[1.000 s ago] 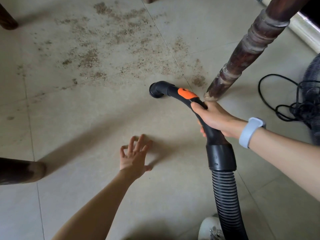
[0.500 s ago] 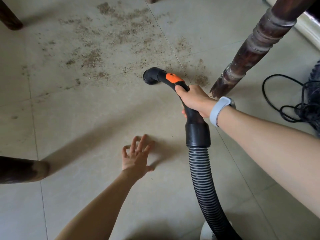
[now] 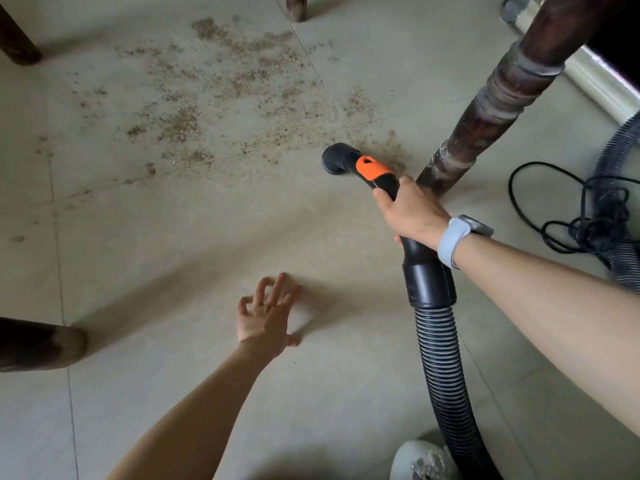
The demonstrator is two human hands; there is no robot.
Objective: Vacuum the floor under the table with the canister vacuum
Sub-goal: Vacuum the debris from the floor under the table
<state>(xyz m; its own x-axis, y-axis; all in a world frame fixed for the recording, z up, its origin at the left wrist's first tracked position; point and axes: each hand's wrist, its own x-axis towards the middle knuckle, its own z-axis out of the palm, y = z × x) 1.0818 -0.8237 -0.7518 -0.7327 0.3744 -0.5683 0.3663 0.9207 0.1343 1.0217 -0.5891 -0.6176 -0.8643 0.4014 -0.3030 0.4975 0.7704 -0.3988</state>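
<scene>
My right hand (image 3: 412,213), with a pale blue watch on the wrist, grips the black vacuum handle (image 3: 375,174), which has an orange patch. Its open round nozzle end (image 3: 334,163) sits low over the tiled floor at the near edge of a wide patch of brown crumbs and dust (image 3: 214,91). A ribbed black hose (image 3: 445,372) runs from the handle down to the bottom edge. My left hand (image 3: 268,315) rests flat on the floor with fingers spread, holding nothing, well to the left of the hose.
A turned dark wooden table leg (image 3: 485,112) stands just right of the nozzle. Other dark legs are at the far left (image 3: 17,43), top centre (image 3: 296,6) and near left (image 3: 38,344). A tangled black cable (image 3: 585,216) and more hose (image 3: 620,202) lie at right.
My right hand pushed the handle forward into the dirt, then drew it right, closer to the table leg. The left hand stayed planted on the floor.
</scene>
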